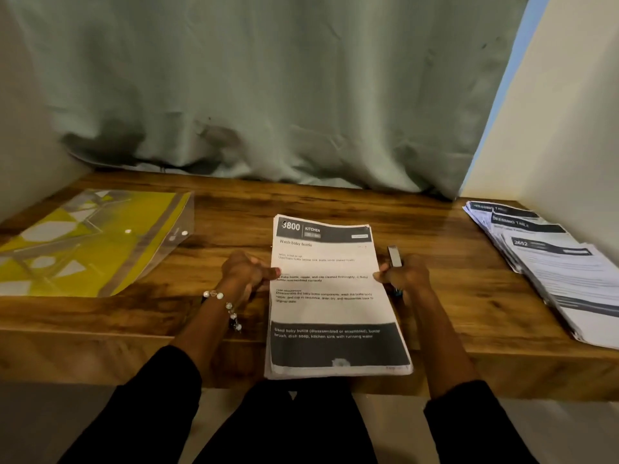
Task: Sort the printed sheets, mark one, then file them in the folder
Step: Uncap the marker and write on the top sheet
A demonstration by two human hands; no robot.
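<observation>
sheet stack (335,296) mid-tabletop (214,209), overhanging near edge | left hand (246,272) grip pinches its left edge | right hand (403,274) grip holds right edge plus marker (394,256) | folder (90,242) far left | second pile (552,262) far right

There are two stacks of printed sheets on the bench (335,202): one stack (335,296) in the middle, near the front edge, and one fanned stack (562,262) at the right side. How many sheets are in each stack I cannot count. There is one plastic folder (90,242), clear and yellow, at the left. There is one pen (394,257). Two hands are visible, the left hand (246,271) and the right hand (405,274). One beaded bracelet (224,308) is on the left wrist.
</observation>
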